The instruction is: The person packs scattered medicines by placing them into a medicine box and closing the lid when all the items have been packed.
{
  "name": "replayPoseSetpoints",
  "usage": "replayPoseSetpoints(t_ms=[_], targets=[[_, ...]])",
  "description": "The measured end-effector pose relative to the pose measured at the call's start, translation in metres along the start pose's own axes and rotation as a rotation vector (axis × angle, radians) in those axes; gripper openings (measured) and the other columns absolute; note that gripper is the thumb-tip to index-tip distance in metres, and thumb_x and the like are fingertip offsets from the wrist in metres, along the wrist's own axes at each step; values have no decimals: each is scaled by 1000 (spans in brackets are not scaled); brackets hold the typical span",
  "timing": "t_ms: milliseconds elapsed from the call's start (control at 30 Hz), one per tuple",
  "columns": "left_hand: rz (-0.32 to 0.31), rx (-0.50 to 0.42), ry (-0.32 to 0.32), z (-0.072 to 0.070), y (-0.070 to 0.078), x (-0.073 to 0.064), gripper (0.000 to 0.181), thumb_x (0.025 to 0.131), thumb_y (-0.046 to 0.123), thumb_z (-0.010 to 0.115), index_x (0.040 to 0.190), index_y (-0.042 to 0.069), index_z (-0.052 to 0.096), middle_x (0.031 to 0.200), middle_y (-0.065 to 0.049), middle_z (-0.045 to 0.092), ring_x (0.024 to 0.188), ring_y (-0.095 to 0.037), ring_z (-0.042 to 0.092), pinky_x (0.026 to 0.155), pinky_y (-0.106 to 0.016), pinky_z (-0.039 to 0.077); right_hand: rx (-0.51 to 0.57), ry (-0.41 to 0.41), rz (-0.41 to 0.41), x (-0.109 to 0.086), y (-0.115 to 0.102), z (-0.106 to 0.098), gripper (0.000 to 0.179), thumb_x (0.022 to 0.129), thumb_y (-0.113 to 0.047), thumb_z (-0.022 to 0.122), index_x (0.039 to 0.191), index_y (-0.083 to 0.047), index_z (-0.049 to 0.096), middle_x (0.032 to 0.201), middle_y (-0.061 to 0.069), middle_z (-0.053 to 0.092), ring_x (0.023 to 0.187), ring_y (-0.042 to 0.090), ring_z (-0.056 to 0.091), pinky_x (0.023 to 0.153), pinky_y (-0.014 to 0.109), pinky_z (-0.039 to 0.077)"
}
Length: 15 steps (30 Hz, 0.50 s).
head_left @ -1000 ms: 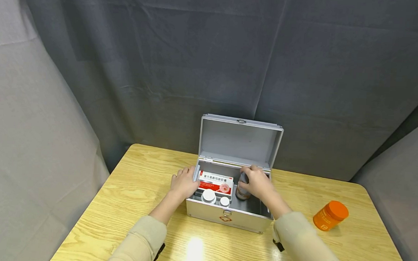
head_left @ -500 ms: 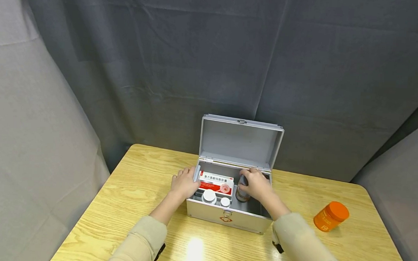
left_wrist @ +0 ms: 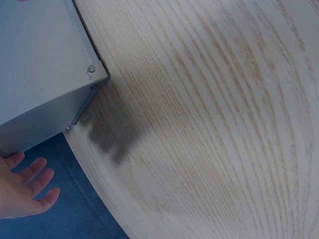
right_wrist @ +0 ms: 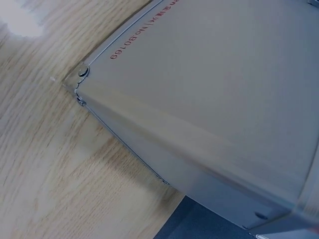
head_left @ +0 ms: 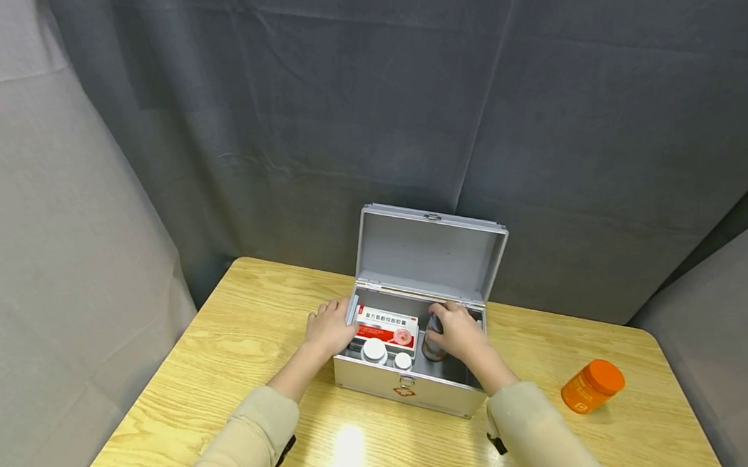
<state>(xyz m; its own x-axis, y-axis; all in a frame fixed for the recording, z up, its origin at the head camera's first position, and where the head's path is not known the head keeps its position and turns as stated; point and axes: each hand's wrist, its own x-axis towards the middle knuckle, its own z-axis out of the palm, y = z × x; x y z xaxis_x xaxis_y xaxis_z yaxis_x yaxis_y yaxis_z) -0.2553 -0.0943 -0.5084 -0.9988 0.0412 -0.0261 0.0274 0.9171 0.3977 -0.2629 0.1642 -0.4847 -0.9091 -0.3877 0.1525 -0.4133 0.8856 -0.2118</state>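
An aluminium first-aid case (head_left: pixel 431 398) stands on the table with its lid raised. Inside its right half, my right hand (head_left: pixel 461 332) grips a dark cylindrical bottle (head_left: pixel 433 348) from above, thumb and fingers around its upper part. My left hand (head_left: pixel 330 327) rests at the case's left wall, thumb over the rim. In the left wrist view its fingers are loosely spread, the uppermost against the case's side. A white and red medicine box (head_left: pixel 384 327) fills the left part of the case. Before it stand two white-capped bottles, a larger one (head_left: pixel 374 351) and a smaller one (head_left: pixel 402 362).
An orange jar (head_left: pixel 592 386) stands on the wooden table (head_left: pixel 266 313) to the right of the case. The raised lid (head_left: pixel 427 254) stands close before the dark grey curtain (head_left: pixel 330 116) at the back. Light grey cloth hangs on both sides.
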Motion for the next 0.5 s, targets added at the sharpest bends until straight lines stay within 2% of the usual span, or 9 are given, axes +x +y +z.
replayPoseSetpoints(t_ms=[500], targets=[[-4, 7, -4, 0, 0, 0, 62, 84, 38, 51, 140, 14, 37, 136, -13, 43, 122, -31, 39, 95, -50, 31, -62, 42, -39, -8, -6, -5, 47, 78, -29, 67, 119, -9, 56, 111, 17, 55, 97, 35, 54, 72, 50, 46]])
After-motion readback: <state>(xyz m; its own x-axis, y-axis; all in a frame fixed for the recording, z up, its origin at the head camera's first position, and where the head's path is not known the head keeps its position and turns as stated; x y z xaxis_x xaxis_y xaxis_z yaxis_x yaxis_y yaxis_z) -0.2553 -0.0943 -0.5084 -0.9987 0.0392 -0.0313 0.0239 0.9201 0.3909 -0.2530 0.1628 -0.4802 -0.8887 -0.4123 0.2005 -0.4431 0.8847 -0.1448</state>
